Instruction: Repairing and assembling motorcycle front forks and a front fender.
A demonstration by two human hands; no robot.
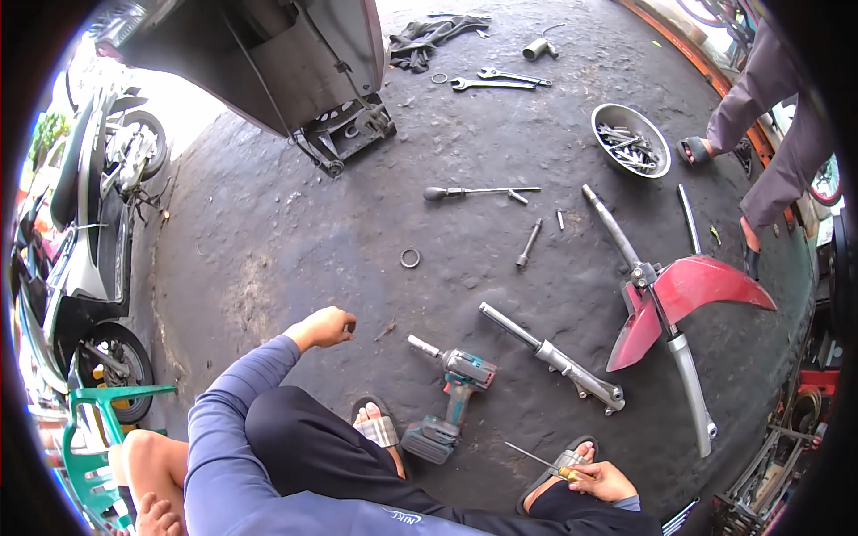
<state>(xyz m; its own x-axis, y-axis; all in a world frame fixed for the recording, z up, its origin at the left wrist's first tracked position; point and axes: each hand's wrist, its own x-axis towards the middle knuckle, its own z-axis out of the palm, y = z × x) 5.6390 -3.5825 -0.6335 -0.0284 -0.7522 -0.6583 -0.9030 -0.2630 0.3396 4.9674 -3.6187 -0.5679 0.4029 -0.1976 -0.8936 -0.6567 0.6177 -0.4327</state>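
Note:
My right hand (609, 483) is closed round the yellow handle of a screwdriver (572, 473), low above my right sandal, its thin shaft pointing left. My left hand (325, 329) reaches out over the dark floor with its fingers curled in; whatever lies inside them is hidden. Between my hands, near my left foot, a teal and grey cordless impact wrench (458, 384) rests with a socket on its nose. Beyond the right hand lies a silver fork leg (559, 359). Farther right, a red mudguard (710, 288) is joined to other fork tubes (690, 380).
A metal bowl of sockets (631, 141), a ratchet handle (483, 191), spanners (500, 83), a ring (409, 258) and a black cloth (433, 40) lie ahead. A scooter body (295, 71) overhangs. Other people's legs (769, 107) and hand (157, 516) are near; a green chair (98, 438) stands left.

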